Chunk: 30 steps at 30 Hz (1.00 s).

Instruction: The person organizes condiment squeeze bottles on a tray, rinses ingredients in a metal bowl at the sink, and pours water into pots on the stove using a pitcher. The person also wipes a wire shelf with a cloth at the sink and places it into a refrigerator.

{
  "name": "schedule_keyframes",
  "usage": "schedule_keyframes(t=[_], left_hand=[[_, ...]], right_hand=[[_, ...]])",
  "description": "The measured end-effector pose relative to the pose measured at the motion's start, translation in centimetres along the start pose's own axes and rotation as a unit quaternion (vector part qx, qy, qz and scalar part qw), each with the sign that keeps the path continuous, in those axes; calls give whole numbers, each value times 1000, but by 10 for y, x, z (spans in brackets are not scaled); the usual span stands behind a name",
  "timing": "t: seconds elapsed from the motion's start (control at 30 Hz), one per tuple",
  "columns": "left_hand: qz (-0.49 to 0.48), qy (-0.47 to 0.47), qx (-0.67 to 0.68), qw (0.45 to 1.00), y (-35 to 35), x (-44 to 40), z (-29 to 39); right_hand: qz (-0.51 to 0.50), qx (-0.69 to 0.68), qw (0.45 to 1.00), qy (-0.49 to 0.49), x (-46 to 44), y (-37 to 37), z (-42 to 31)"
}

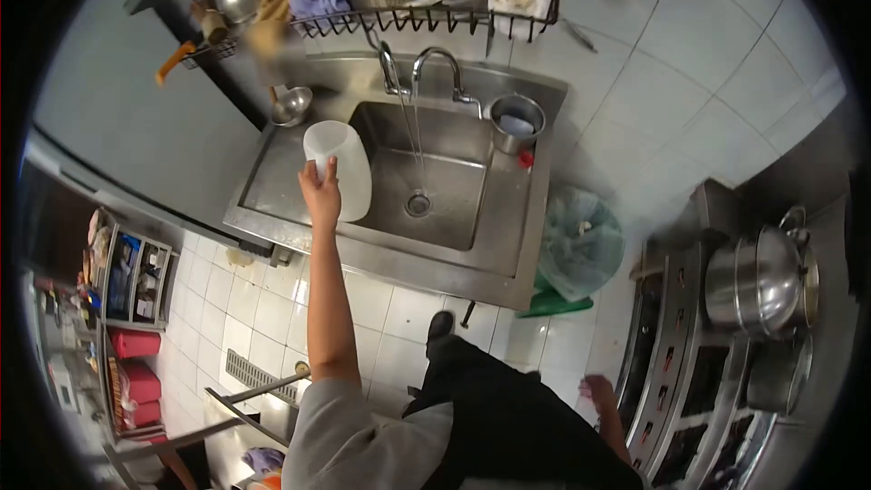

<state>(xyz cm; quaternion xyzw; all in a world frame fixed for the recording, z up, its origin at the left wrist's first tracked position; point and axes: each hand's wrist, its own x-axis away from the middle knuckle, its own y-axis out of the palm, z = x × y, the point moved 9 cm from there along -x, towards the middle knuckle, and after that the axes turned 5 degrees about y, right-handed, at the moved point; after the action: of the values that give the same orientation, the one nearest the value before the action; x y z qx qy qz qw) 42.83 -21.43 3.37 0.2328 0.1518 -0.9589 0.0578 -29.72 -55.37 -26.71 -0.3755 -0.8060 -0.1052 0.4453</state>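
Observation:
My left hand (321, 189) is closed on the upper part of a translucent white plastic pitcher (352, 183). The pitcher stands or is held at the left edge of the steel sink basin (454, 227); whether it rests there I cannot tell. Thin streams of water fall from two curved faucets (435, 54) toward the drain (417, 204), to the right of the pitcher. Low on the right, away from the sink, my right hand (597, 392) hangs beside the stove with its fingers loosely apart and nothing visible in it.
A ladle (292, 107) lies at the counter's back left. At the right corner stands a steel pot (517, 122). Above hangs a wire rack (426, 16) with bowls and cloths. A bagged bin (581, 240) and a stove with pots (758, 277) are on the right.

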Motion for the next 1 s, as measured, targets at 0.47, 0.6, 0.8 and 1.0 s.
schedule_keyframes(t=[0.47,0.6,0.8,1.0], left_hand=[[-250,-359,69,896,196,101,-230],[-257,-380,2,889,215,115,-229],[-214,-334,-12,918,248,100,-222],[-296,-336,-38,893,269,111,-253]], right_hand=[[69,-50,979,186,143,106,131],[110,-96,955,258,201,124,192],[133,-142,939,285,232,170,212],[129,-156,944,260,215,199,191]])
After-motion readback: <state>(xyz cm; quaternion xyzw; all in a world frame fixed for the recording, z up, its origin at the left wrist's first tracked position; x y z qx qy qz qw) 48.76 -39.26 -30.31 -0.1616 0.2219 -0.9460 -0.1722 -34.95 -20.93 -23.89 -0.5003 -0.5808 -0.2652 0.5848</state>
